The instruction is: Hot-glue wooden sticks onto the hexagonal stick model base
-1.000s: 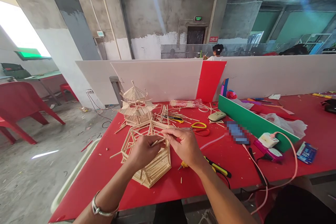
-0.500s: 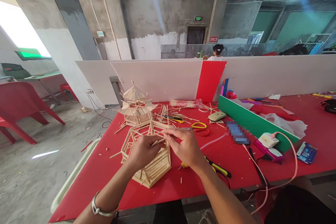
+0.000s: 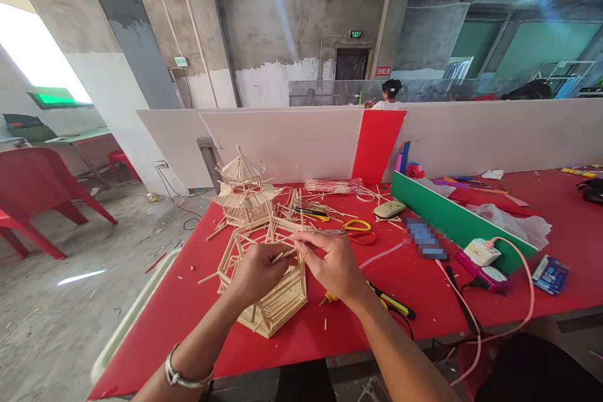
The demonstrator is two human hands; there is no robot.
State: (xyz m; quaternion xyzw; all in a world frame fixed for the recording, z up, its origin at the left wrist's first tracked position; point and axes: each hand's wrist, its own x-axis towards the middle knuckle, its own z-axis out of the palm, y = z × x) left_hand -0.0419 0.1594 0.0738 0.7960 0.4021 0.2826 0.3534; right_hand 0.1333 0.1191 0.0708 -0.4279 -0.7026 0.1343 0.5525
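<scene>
A many-sided frame of thin wooden sticks (image 3: 277,309) stands on the red table (image 3: 339,342) in front of me. My left hand (image 3: 264,270) is closed at its upper right part, pinching a wooden stick (image 3: 282,256) between thumb and forefinger. Close beside it, my right hand (image 3: 327,260) is closed too, thumb and fingertips pressed together at the frame's edge near the stick's end. Whether its fingertips grip the same stick or a part of the frame is hidden. Behind the frame rises a finished-looking stick pagoda (image 3: 242,191) with tiered roofs.
Scissors (image 3: 360,232), a utility knife (image 3: 313,213) and loose sticks lie behind my hands. A yellow-black cutter (image 3: 393,301) and a glue gun tip (image 3: 328,296) are right of the frame. Farther right are a phone (image 3: 426,239), a green board (image 3: 456,220) and a power strip (image 3: 485,270) with cables.
</scene>
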